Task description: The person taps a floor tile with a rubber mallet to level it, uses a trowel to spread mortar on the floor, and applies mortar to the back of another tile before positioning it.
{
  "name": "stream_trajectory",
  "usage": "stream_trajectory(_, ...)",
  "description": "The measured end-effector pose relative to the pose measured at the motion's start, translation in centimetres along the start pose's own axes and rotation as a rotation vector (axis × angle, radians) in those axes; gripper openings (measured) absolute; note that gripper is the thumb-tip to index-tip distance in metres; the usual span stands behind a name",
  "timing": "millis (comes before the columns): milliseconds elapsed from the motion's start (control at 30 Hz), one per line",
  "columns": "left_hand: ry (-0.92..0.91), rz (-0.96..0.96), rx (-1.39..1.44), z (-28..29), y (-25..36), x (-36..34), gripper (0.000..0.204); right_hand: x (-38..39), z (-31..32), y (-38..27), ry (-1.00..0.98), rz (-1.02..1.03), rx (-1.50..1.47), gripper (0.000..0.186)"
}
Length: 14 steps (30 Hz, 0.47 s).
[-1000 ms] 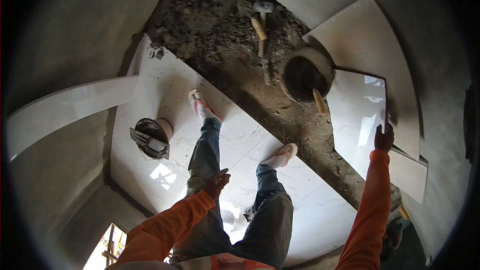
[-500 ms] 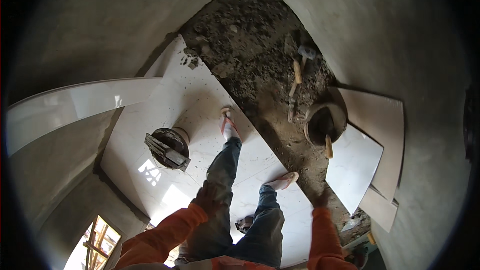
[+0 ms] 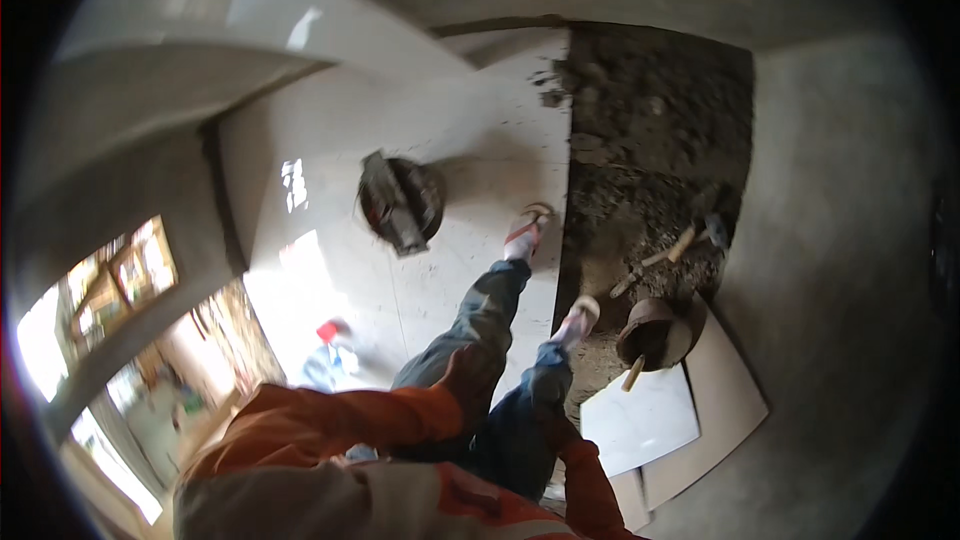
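Observation:
My left hand (image 3: 474, 374), at the end of an orange sleeve, rests on my left thigh over the blue jeans (image 3: 490, 310), fingers laid along the cloth and nothing seen in them. My right hand (image 3: 553, 422) is against my right leg; it is dark and smeared, so its fingers cannot be made out. To the right of my feet stands a mortar-stained bucket (image 3: 650, 332), with a tan-handled tool (image 3: 633, 373) leaning out of it. Beyond it a mallet (image 3: 714, 230) and a trowel (image 3: 628, 282) lie on the dirt.
White floor tiles (image 3: 470, 195) meet rough dark mortar bed (image 3: 655, 105) along a straight edge. A dark bucket (image 3: 432, 202) with a long grey tool (image 3: 392, 205) across it stands left. Loose tiles (image 3: 640, 422) lie by the right wall. A long tile strip (image 3: 340, 15) leans far left.
My view has swung left, showing the window and doorway side. My right foot has stepped forward, and my right hand has come in from the side to my right leg.

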<state>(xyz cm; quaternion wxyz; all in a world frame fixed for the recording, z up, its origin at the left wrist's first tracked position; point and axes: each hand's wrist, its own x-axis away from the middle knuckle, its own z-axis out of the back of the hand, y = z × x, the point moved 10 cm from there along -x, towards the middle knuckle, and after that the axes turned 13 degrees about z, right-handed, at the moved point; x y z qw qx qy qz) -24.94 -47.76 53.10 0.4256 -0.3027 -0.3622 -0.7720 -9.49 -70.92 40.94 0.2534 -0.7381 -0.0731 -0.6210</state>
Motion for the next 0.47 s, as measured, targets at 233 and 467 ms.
stream_trajectory(233,0.028,0.188,-0.038,-1.4,3.0,0.5,0.052,1.7,16.3,-5.4,-0.281,0.641,0.568,0.050)
stream_trajectory(467,0.405,0.232,0.515,-5.4,6.0,9.2,0.066,-4.7,32.1,1.6,0.400,-0.090,0.162,0.035)
